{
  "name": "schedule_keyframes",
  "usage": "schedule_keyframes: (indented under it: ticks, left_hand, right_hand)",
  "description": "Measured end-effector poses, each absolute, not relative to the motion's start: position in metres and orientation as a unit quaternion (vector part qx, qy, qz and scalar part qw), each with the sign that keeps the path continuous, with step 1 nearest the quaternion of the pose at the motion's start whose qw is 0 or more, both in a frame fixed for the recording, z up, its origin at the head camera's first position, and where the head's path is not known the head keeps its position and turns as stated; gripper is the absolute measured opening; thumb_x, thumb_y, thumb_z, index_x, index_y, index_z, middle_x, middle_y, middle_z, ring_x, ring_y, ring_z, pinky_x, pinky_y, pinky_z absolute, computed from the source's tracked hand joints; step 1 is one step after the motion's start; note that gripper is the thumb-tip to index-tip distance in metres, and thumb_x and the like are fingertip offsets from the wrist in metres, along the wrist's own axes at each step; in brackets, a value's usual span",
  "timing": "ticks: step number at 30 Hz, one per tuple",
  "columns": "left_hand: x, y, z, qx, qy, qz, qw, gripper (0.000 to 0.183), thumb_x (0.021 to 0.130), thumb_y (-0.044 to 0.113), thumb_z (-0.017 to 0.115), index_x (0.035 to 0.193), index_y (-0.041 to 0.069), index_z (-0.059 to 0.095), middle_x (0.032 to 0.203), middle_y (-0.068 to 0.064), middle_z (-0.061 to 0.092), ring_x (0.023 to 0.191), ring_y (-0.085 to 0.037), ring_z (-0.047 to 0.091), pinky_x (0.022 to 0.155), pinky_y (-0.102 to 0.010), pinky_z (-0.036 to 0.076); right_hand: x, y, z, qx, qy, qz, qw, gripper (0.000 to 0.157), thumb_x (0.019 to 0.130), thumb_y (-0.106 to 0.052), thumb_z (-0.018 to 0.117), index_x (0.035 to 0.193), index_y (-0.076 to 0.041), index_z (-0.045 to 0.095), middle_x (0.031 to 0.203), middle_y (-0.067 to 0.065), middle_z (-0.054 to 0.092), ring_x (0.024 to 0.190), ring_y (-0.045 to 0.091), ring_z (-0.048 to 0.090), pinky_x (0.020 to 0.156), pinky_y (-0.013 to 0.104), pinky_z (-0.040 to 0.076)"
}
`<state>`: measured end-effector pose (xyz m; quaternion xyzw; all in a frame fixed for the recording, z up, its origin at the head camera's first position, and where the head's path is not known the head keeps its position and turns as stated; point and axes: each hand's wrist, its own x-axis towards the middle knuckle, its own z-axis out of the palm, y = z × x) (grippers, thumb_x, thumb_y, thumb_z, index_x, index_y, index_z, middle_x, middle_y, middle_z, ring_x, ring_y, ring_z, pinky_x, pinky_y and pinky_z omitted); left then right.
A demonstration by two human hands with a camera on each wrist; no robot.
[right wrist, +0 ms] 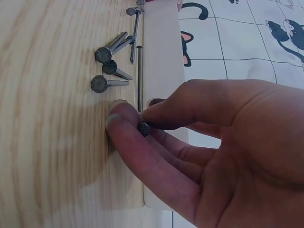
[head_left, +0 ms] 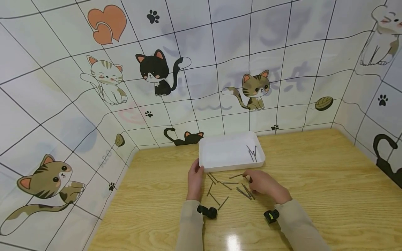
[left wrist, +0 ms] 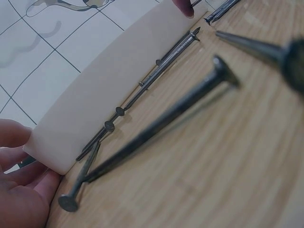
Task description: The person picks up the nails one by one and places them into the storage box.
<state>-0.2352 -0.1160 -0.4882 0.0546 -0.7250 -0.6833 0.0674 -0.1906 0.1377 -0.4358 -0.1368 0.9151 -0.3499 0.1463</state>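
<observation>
A white tray (head_left: 224, 151) stands against the back wall, with several steel nails (head_left: 252, 153) lying in its right part. My left hand (head_left: 195, 179) grips the tray's near left corner; in the left wrist view its thumb and fingers (left wrist: 19, 190) lie about the white wall (left wrist: 95, 95). In front of the tray, more loose nails (head_left: 230, 183) are scattered on the table. My right hand (head_left: 265, 184) is low over the right side of these. Between its thumb and fingers it pinches a nail (right wrist: 143, 129), whose head shows in the right wrist view; the fingers hide most of it.
The wood-grain table (head_left: 150, 209) meets a cat-patterned wall covering (head_left: 213, 69) at the back and sides. Black wrist cameras (head_left: 207, 211) sit on both sleeves.
</observation>
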Motion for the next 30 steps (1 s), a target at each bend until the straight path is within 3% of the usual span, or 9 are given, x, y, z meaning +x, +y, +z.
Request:
schedule_keyframes:
  ticks: [5, 13, 20, 30]
  left_hand:
    - [-0.238, -0.116, -0.486, 0.053, -0.729, -0.679, 0.074, 0.045, 0.093, 0.019, 0.048, 0.136, 0.013, 0.038, 0.135, -0.002, 0.04, 0.124, -0.016, 0.035, 0.101, -0.036, 0.029]
    - [-0.239, -0.118, -0.484, 0.072, -0.733, -0.673, 0.074, 0.045, 0.092, 0.018, 0.049, 0.135, 0.014, 0.039, 0.136, -0.004, 0.04, 0.124, -0.017, 0.035, 0.1, -0.034, 0.03]
    - [-0.238, -0.118, -0.484, 0.065, -0.732, -0.674, 0.073, 0.045, 0.093, 0.019, 0.048, 0.136, 0.014, 0.038, 0.136, -0.004, 0.039, 0.124, -0.017, 0.034, 0.1, -0.035, 0.03]
    - [-0.229, -0.115, -0.47, 0.062, -0.713, -0.696, 0.057, 0.046, 0.093, 0.015, 0.048, 0.137, 0.007, 0.036, 0.137, -0.01, 0.038, 0.125, -0.024, 0.034, 0.101, -0.039, 0.028]
  right_hand:
    - [-0.197, 0.14, -0.434, -0.149, 0.924, -0.333, 0.118, 0.045, 0.078, 0.006, 0.047, 0.122, -0.003, 0.05, 0.067, 0.002, 0.051, 0.047, 0.013, 0.039, 0.043, 0.026, 0.034]
    - [-0.203, 0.143, -0.428, -0.151, 0.926, -0.333, 0.09, 0.043, 0.079, 0.002, 0.051, 0.122, -0.005, 0.052, 0.088, 0.006, 0.058, 0.064, 0.014, 0.049, 0.053, 0.027, 0.041]
    - [-0.207, 0.149, -0.424, -0.148, 0.922, -0.357, 0.031, 0.041, 0.083, -0.001, 0.052, 0.124, -0.002, 0.049, 0.091, 0.01, 0.06, 0.065, 0.013, 0.053, 0.051, 0.027, 0.04]
    - [-0.219, 0.151, -0.426, -0.135, 0.913, -0.383, -0.033, 0.045, 0.084, -0.004, 0.053, 0.128, -0.002, 0.045, 0.093, 0.01, 0.058, 0.083, 0.023, 0.057, 0.06, 0.031, 0.046]
